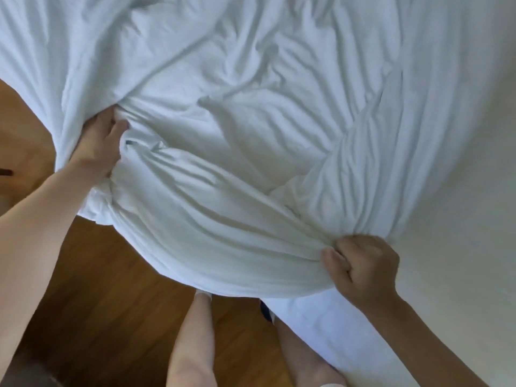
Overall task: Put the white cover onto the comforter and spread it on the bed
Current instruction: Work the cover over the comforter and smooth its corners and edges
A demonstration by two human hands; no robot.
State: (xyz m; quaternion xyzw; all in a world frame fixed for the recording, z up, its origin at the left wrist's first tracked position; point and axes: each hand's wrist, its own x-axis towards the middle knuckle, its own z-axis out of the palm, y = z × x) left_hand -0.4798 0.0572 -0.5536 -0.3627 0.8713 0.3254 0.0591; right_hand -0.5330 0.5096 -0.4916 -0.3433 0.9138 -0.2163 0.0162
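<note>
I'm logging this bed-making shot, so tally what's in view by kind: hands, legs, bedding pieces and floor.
Hands: 2, the left hand and the right hand, each gripping the white cover
Legs: 2, the left leg and the right leg
Bedding pieces: 2, the white cover and the bed under it
Wooden floor: 1
Total: 7

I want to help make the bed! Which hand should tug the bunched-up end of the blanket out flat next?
Probably the left hand. It grips the white cover right at the bunched corner hanging over the wooden floor. The right hand holds the near edge, steadying it.
</note>
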